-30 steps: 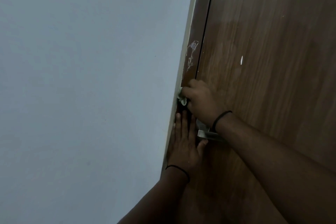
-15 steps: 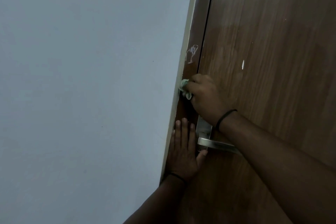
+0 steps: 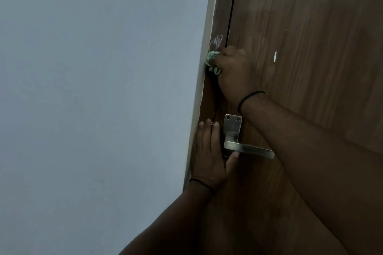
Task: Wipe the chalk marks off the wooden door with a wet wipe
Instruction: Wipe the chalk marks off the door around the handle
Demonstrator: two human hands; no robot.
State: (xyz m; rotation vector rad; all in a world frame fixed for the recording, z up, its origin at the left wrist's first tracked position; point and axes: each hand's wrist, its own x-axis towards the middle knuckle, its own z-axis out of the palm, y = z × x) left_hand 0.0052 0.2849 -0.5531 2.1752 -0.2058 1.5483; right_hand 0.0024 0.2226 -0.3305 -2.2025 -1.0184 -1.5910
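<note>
Door (image 3: 310,68), brown wood-grain, fills the right of the view and stands closed against its frame strip (image 3: 219,16), with the pale wall (image 3: 93,89) taking up the whole left. Both forearms reach up to the seam where door meets frame. The left hand (image 3: 209,157) lies flat and spread on the frame strip just beside the steel lever handle (image 3: 246,148), thumb tucked under the lever; this looks like a brace to steady the body and keep the door from shifting under pressure. The right hand (image 3: 234,72) is curled tight around a bunched green wet wipe (image 3: 211,61), which pokes out past the knuckles on the wall side and is pressed against the frame strip. Faint, smeared chalk marks (image 3: 217,42) sit directly above the wipe, touching or almost touching it, so the next upward stroke should cover them. One small white fleck (image 3: 275,56) remains on the door face, apart from the hand.
</note>
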